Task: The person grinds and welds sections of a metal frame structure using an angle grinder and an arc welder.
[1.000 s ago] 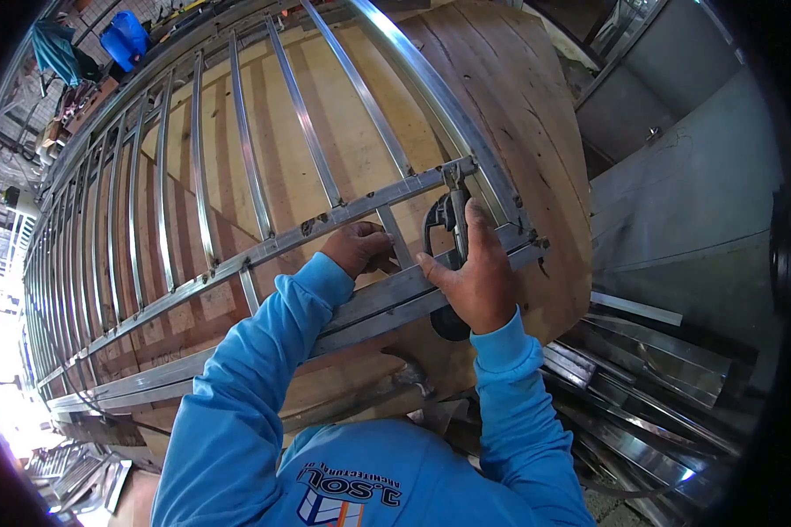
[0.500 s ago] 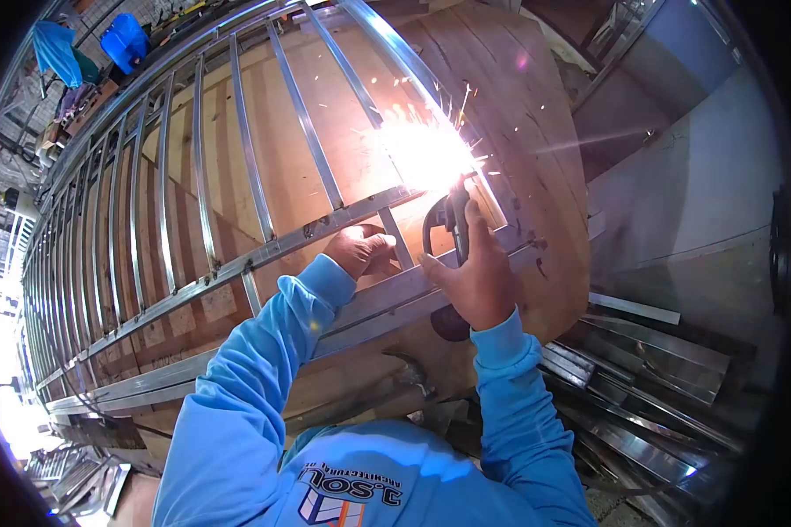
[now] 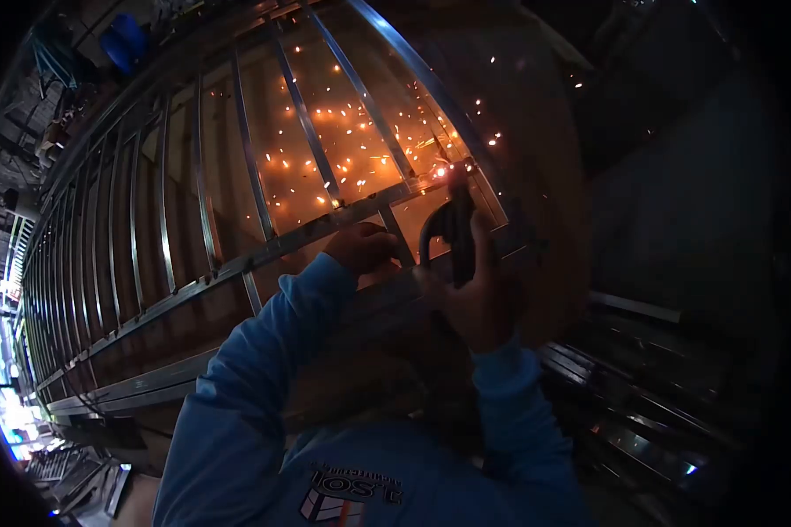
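The white flare has died to scattered sparks [image 3: 343, 158] over the metal grille [image 3: 237, 176], so the weld looks struck; the right hand [image 3: 479, 294] still grips the welding holder [image 3: 457, 228] and the left hand [image 3: 365, 249] clasps a bar beside it.

your right hand [image 3: 475, 294] is boxed in: the cross rail [image 3: 325, 224] runs at 12 o'clock, upright bars [image 3: 303, 114] fan beyond it with narrow gaps between. stacked metal strips [image 3: 642, 413] crowd 4 o'clock. sparks [image 3: 351, 132] scatter over the wooden tabletop [image 3: 536, 132] from 10 to 12 o'clock.

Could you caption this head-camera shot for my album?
Sparks scatter over a metal grille as the right hand holds a welding holder.
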A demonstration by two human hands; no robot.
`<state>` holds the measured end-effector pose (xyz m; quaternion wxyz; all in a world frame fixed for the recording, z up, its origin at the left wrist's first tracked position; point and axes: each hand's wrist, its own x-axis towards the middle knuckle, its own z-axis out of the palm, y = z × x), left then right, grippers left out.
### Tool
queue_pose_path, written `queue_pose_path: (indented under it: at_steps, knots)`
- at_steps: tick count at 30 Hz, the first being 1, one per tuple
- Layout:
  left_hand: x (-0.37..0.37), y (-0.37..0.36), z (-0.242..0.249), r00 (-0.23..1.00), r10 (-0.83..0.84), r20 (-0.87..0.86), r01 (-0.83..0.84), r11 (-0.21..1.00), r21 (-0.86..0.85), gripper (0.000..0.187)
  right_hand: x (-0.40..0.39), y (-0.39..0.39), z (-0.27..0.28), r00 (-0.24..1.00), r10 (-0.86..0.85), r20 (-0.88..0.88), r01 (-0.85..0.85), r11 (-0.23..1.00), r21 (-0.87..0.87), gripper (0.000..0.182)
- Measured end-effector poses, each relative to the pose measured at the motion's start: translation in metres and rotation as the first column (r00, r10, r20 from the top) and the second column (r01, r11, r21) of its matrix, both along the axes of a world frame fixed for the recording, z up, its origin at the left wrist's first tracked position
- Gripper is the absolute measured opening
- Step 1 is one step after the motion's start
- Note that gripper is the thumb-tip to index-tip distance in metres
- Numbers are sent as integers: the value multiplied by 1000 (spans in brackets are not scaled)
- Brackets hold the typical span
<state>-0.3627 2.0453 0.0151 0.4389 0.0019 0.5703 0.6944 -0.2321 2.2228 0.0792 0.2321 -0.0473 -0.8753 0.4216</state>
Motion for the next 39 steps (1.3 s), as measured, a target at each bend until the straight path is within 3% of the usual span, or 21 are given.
queue_pose_path:
  at_steps: [2, 4, 7, 11, 14, 17, 20, 23, 26, 32, 39]
  knots:
    - [-2, -1, -1, 1000, -5, -24, 4, 998, -62, 27, 9, -2, 6, 994, 86, 70, -87, 996, 11, 95]
    - [-4, -6, -16, 910, -141, -391, 114, 989, -91, 23, 14, -9, 10, 986, 135, 95, -139, 990, 28, 94]
    - [-3, -9, -21, 755, -232, -613, 131, 970, -206, 21, 14, -15, 16, 981, 158, 112, -165, 985, 53, 93]
    - [-1, -6, -7, 847, -204, -491, 110, 971, -213, 18, 12, -17, 6, 982, 155, 105, -159, 987, 26, 94]
    - [-1, 3, -3, 989, -7, -148, -23, 979, -201, 17, 11, -16, 5, 981, 161, 109, -166, 985, 42, 94]
    - [1, 4, 4, 981, -35, -189, -16, 966, -259, 20, 9, -16, 9, 979, 158, 126, -164, 986, 42, 93]
    - [0, 3, -8, 990, 52, -131, -72, 986, -152, 31, 8, -16, 9, 979, 164, 125, -172, 984, 55, 92]
    - [0, 2, -11, 995, 71, -74, -78, 991, -108, 31, 7, -15, 8, 978, 171, 121, -179, 982, 61, 90]
    - [3, 4, -7, 991, 112, -77, -122, 982, -146, 30, 7, -16, 10, 974, 172, 146, -181, 983, 45, 89]
    - [-1, 0, -5, 994, -6, -105, -13, 984, -180, 28, 5, -17, 13, 970, 167, 174, -179, 982, 53, 90]
    - [-2, 1, -12, 997, 9, -71, -20, 987, -160, 29, 4, -17, 10, 968, 164, 191, -183, 980, 82, 91]
